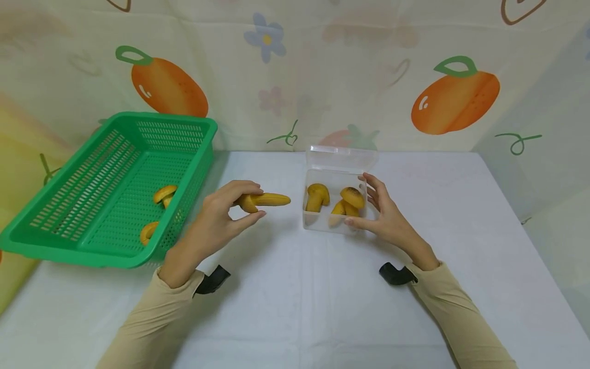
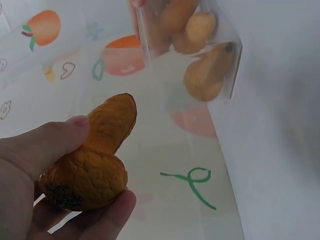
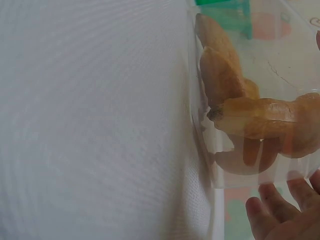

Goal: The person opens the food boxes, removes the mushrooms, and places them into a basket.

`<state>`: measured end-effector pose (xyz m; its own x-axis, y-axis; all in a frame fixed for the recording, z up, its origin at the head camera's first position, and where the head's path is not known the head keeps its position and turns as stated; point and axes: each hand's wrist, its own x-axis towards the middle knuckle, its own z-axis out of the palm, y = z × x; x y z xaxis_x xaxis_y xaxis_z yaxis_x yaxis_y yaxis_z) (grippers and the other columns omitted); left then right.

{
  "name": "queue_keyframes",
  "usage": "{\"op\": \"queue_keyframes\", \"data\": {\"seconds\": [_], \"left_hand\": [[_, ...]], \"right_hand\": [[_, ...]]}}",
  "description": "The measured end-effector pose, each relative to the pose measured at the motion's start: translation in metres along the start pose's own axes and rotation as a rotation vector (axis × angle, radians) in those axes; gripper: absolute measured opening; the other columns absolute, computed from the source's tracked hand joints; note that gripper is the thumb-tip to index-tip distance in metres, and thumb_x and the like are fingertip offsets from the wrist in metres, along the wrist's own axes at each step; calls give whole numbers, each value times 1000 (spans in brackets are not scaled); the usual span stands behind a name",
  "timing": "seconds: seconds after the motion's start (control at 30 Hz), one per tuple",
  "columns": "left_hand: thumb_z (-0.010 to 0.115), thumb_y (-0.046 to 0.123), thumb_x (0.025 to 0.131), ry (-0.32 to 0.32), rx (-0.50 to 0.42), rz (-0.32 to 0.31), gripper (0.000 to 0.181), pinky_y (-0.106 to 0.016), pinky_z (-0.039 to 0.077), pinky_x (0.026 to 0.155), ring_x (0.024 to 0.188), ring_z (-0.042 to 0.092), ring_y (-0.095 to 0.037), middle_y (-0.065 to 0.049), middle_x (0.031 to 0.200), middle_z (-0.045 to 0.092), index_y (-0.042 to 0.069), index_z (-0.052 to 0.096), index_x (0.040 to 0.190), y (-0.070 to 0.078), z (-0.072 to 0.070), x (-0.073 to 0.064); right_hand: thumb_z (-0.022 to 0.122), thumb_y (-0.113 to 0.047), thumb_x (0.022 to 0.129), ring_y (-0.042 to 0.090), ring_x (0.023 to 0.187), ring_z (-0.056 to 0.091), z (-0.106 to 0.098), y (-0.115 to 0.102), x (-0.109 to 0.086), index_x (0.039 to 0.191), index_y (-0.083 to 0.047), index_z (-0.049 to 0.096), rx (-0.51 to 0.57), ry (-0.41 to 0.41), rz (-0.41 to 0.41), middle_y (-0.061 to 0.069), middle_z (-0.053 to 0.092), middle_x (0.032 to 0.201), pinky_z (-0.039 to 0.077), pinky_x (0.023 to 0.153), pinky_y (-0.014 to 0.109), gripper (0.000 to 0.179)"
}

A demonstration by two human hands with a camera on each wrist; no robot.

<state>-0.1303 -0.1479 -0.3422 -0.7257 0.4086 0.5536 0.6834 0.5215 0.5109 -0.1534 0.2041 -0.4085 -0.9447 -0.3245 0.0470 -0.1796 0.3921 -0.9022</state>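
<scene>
My left hand (image 1: 220, 218) pinches a yellow-brown mushroom (image 1: 271, 199) between thumb and fingers, above the table and left of the box. Its stem points right in the head view; the left wrist view shows a dark patch on its rounded cap (image 2: 87, 182). The clear plastic box (image 1: 318, 223) sits on the table with its lid (image 1: 341, 158) raised at the back. Inside lie several similar mushrooms (image 1: 352, 197), partly overlapping. My right hand (image 1: 389, 218) holds the box by its right side, thumb at the front corner and fingers (image 3: 277, 205) along the wall.
A green plastic basket (image 1: 209, 148) stands at the left, with two mushrooms (image 1: 165, 195) visible near its right wall. A white cloth (image 1: 276, 307) covers the table. Behind hangs a curtain (image 1: 304, 66) printed with fruit and flowers.
</scene>
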Motion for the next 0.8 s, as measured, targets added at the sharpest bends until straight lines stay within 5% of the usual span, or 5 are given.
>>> {"op": "queue_keyframes", "data": {"seconds": [0.37, 0.53, 0.8], "left_hand": [[84, -6, 71, 54, 80, -53, 42, 0, 42, 85, 93, 63, -17, -12, 109, 69, 0, 67, 110, -8, -23, -19], [83, -13, 68, 105, 60, -36, 44, -1, 44, 86, 94, 59, -5, -16, 107, 68, -5, 66, 108, -14, -32, -27], [80, -14, 71, 138, 82, -94, 44, -1, 45, 84, 96, 55, 7, -15, 109, 68, -4, 67, 111, -21, -49, -35]], "right_hand": [[81, -18, 83, 32, 154, 16, -1, 0, 0, 159, -17, 9, 8, -3, -8, 2, 18, 165, 18, 124, 52, 104], [81, -18, 83, 32, 154, 16, -1, 0, 0, 159, -16, 9, 2, -2, -8, 3, 18, 165, 18, 124, 52, 104], [81, -17, 82, 33, 153, 17, 0, 0, 0, 159, -16, 9, -1, 2, -14, 4, 19, 165, 18, 124, 53, 105]]}}
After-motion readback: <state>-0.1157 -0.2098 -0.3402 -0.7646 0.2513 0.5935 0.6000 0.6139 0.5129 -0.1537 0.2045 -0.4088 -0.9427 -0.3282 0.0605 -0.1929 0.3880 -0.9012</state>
